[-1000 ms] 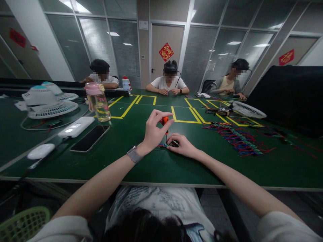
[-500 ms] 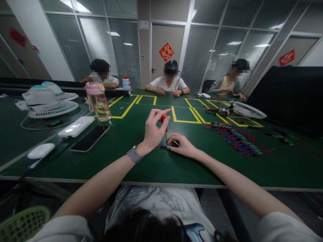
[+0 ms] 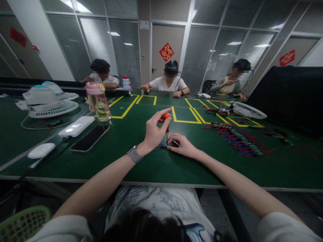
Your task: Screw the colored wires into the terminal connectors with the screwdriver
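My left hand (image 3: 155, 131), with a watch on its wrist, has its thumb and fingers around the handle of an orange and black screwdriver (image 3: 167, 116). The screwdriver stands almost upright, its shaft pointing down at a small green circuit board (image 3: 164, 146) on the table. Whether the tip touches a screw is too small to tell. Low on the table, my right hand (image 3: 182, 144) has its fingers closed on the board's right end, beside a small black part (image 3: 175, 143). Thin wires leave the board on the left, partly behind my left hand.
Several wired circuit boards (image 3: 237, 139) lie in a row to the right, near a white fan (image 3: 248, 110). On the left are a phone (image 3: 91, 138), a white power bank (image 3: 77, 126) and a pink-lidded bottle (image 3: 101, 104). Several people sit across the green table (image 3: 141, 171).
My left fingers have shifted around the handle, and more of its orange end shows. My right hand stays put. Across the table, one person's hand has moved left and another's has risen.
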`<act>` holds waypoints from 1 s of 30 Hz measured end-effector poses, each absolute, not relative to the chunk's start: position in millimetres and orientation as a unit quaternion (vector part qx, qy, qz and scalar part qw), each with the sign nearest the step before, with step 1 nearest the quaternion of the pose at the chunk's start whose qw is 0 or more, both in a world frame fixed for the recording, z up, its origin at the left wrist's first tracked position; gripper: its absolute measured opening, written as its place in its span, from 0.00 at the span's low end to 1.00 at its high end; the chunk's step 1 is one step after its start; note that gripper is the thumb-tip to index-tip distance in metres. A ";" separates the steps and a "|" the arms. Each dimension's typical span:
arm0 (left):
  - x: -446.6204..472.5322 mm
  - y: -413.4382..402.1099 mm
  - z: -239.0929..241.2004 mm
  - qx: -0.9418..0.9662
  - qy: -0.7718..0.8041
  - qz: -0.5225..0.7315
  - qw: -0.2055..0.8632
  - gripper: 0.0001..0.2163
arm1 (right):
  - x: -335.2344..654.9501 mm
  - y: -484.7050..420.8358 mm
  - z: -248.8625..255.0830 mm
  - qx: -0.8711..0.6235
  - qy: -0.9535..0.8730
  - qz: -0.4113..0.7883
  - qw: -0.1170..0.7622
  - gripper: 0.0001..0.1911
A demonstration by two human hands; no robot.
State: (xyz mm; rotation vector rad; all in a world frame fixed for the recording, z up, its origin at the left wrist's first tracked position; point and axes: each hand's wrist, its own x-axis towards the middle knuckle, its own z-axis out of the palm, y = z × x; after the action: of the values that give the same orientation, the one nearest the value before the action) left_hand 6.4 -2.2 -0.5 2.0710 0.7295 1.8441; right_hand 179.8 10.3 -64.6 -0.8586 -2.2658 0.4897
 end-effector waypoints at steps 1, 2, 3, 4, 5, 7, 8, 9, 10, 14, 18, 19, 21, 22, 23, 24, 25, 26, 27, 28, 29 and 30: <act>6.5 -3.1 0.6 0.717 0.254 0.639 0.116 0.10 | 179.8 10.3 -64.5 -0.328 -0.865 0.188 0.330 0.03; 6.4 -4.0 1.6 0.718 0.257 0.640 0.093 0.09 | 179.8 10.3 -64.4 -0.328 -0.865 0.188 0.331 0.03; 6.0 -4.7 2.3 0.719 0.260 0.640 0.072 0.07 | 179.8 10.2 -64.4 -0.328 -0.865 0.188 0.332 0.03; 5.4 -5.1 2.7 0.720 0.264 0.640 0.056 0.06 | 179.8 10.2 -64.4 -0.327 -0.865 0.187 0.332 0.03; 4.7 -5.2 2.7 0.720 0.269 0.638 0.048 0.07 | 179.9 10.1 -64.4 -0.327 -0.865 0.186 0.333 0.03; 3.3 -4.3 1.4 0.725 0.270 0.632 0.049 0.10 | 180.0 10.1 -64.6 -0.327 -0.865 0.184 0.334 0.03; 2.8 -3.4 0.3 0.729 0.263 0.629 0.062 0.12 | 180.1 10.1 -64.6 -0.326 -0.865 0.183 0.335 0.03; 2.4 -2.3 -0.8 0.732 0.253 0.627 0.080 0.14 | 180.1 10.1 -64.7 -0.326 -0.865 0.182 0.334 0.03; 2.4 -1.1 -1.9 0.734 0.243 0.626 0.104 0.15 | 180.2 10.1 -64.7 -0.326 -0.866 0.181 0.333 0.03; 4.4 1.2 -3.8 0.722 0.234 0.629 0.166 0.15 | 180.1 10.3 -64.6 -0.326 -0.867 0.181 0.331 0.03; 6.6 -1.8 -0.6 0.712 0.255 0.640 0.136 0.10 | 179.7 10.1 -64.5 -0.328 -0.865 0.184 0.332 0.03; 6.6 -2.9 0.4 0.713 0.261 0.640 0.115 0.08 | 179.6 10.0 -64.4 -0.327 -0.865 0.186 0.331 0.03; 5.8 -4.4 2.0 0.718 0.272 0.637 0.071 0.06 | 179.3 9.7 -64.1 -0.327 -0.865 0.187 0.331 0.03; 5.0 -4.7 2.4 0.720 0.277 0.634 0.054 0.06 | 179.1 9.5 -64.0 -0.328 -0.865 0.187 0.331 0.03; 4.2 -4.6 2.4 0.722 0.280 0.631 0.044 0.07 | 179.0 9.3 -63.8 -0.329 -0.865 0.186 0.331 0.03; 3.4 -4.1 2.1 0.725 0.280 0.628 0.040 0.09 | 178.9 9.2 -63.7 -0.330 -0.865 0.186 0.330 0.03; 2.7 -3.3 1.6 0.729 0.277 0.625 0.041 0.11 | 178.9 9.2 -63.6 -0.330 -0.865 0.185 0.329 0.03; 2.3 -2.5 0.9 0.733 0.270 0.622 0.048 0.13 | 178.9 9.2 -63.5 -0.330 -0.866 0.185 0.327 0.03; 2.3 -1.7 0.1 0.738 0.262 0.620 0.059 0.15 | 179.0 9.3 -63.5 -0.330 -0.866 0.185 0.326 0.03; 2.5 -1.1 -0.5 0.740 0.253 0.619 0.073 0.15 | 179.1 9.4 -63.5 -0.329 -0.867 0.184 0.325 0.03; 3.1 -0.9 -0.9 0.741 0.246 0.619 0.088 0.16 | 179.2 9.6 -63.6 -0.329 -0.867 0.185 0.326 0.03; 3.8 -0.9 -0.9 0.740 0.241 0.620 0.099 0.16 | 179.3 9.7 -63.7 -0.328 -0.867 0.185 0.327 0.03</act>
State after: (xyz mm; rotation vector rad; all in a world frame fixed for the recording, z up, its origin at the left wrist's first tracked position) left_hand 3.8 -0.9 -0.9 2.1891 0.7116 1.8332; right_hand 179.3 9.7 -63.7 -0.8603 -2.2699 0.4849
